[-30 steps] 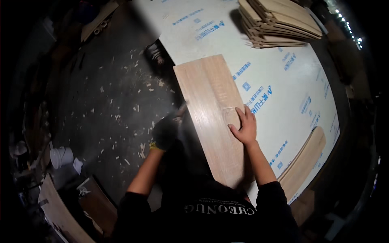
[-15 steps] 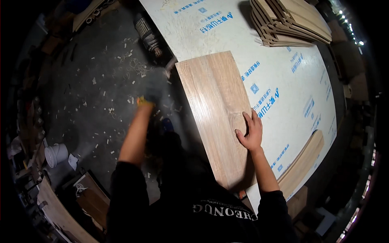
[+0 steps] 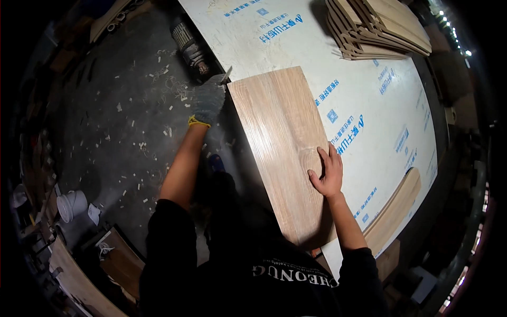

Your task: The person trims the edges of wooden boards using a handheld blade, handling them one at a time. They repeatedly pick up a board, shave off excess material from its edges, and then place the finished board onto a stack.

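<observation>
A wood-grain panel (image 3: 274, 142) lies on the white sheet-covered table, its left edge running along the table's left edge. My right hand (image 3: 328, 171) is bare and rests on the panel's right side, fingers spread, some reaching over its curved edge. My left hand (image 3: 207, 100) wears a grey knitted glove with a yellow cuff and is beside the panel's far left corner. A thin, pale, blade-like strip (image 3: 227, 74) sticks up from the closed glove. Its kind is too small to make out, and the glove hides the rest of it.
On the white table (image 3: 385, 116) stand stacked curved wooden pieces (image 3: 380, 31) at the far right and long wooden strips (image 3: 393, 206) at the near right. A dark motor-like machine (image 3: 188, 50) sits beyond my left hand. Scraps litter the floor, with a white bucket (image 3: 73, 205) at left.
My left hand has moved up and slightly right, arriving near the panel's far left corner, and is less blurred. The panel and my right hand have stayed almost in place.
</observation>
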A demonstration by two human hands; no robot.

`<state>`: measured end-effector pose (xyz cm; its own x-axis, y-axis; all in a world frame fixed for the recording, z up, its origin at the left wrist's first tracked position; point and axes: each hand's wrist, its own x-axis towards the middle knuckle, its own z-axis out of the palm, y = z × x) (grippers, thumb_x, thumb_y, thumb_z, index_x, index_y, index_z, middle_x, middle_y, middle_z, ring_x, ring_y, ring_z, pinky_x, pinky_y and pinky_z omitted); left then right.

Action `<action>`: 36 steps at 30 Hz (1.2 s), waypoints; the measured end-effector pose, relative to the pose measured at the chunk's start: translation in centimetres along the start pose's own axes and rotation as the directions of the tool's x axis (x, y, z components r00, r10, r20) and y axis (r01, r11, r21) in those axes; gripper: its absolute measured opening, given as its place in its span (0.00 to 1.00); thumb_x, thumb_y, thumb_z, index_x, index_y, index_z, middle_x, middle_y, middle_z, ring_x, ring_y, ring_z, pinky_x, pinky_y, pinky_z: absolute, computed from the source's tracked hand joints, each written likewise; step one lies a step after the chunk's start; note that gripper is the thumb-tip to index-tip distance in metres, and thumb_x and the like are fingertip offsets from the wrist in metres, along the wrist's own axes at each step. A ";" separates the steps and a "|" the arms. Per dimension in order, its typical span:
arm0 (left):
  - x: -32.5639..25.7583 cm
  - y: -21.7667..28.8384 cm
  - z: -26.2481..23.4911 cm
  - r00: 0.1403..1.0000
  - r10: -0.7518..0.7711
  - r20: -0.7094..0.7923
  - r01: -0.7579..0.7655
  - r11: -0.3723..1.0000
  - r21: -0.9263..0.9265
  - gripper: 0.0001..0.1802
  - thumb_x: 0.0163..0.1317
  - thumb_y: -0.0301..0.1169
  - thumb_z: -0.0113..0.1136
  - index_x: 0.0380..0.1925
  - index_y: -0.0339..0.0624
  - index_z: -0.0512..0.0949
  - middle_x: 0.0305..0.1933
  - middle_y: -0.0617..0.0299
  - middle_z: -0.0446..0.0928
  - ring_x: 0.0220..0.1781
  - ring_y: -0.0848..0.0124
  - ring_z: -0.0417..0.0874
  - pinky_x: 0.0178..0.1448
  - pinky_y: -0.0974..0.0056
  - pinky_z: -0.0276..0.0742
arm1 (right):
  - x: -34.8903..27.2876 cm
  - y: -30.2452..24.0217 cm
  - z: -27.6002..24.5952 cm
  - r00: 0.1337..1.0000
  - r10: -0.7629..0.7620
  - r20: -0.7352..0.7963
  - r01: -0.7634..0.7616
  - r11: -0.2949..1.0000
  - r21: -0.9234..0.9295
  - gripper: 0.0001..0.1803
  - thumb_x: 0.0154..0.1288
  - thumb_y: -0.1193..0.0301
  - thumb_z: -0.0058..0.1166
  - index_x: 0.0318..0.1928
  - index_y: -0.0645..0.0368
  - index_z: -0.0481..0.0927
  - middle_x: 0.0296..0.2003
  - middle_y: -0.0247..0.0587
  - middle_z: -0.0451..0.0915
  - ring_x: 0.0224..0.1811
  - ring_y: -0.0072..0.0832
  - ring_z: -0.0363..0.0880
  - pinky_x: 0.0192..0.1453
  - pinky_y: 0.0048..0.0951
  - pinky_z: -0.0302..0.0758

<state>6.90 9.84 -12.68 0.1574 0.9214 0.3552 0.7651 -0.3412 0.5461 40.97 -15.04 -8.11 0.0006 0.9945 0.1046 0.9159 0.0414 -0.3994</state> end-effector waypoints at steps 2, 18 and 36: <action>-0.2 -0.6 1.6 0.999 -0.026 0.020 0.028 0.996 -0.083 0.17 0.62 0.35 0.54 0.48 0.43 0.79 0.45 0.50 0.82 0.44 0.53 0.83 0.48 0.53 0.78 | 0.2 -0.3 0.0 1.000 0.009 0.002 -0.009 1.000 0.004 0.39 0.48 0.53 0.62 0.62 0.53 0.72 0.67 0.61 0.61 0.70 0.54 0.59 0.71 0.56 0.56; -18.8 3.5 0.0 0.878 -0.044 0.477 -0.143 0.926 0.350 0.16 0.62 0.31 0.53 0.49 0.38 0.78 0.43 0.51 0.83 0.44 0.58 0.83 0.45 0.58 0.78 | 0.1 -0.2 0.2 1.000 -0.012 -0.009 0.011 1.000 -0.025 0.38 0.50 0.53 0.60 0.62 0.54 0.71 0.66 0.63 0.63 0.69 0.56 0.60 0.70 0.54 0.56; -32.2 6.9 -0.5 0.884 0.069 0.462 -0.103 0.994 0.048 0.20 0.66 0.30 0.45 0.56 0.49 0.77 0.46 0.51 0.81 0.40 0.55 0.81 0.47 0.54 0.77 | 0.5 -0.8 0.1 1.000 0.026 -0.009 -0.026 0.998 -0.056 0.37 0.53 0.57 0.60 0.64 0.54 0.69 0.67 0.61 0.62 0.69 0.54 0.60 0.72 0.50 0.57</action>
<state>6.79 -22.27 -19.95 0.4806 0.8769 0.0011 0.7740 -0.4249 0.4695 40.16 -14.60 -7.87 0.0278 0.9943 0.1025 0.9365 0.0100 -0.3506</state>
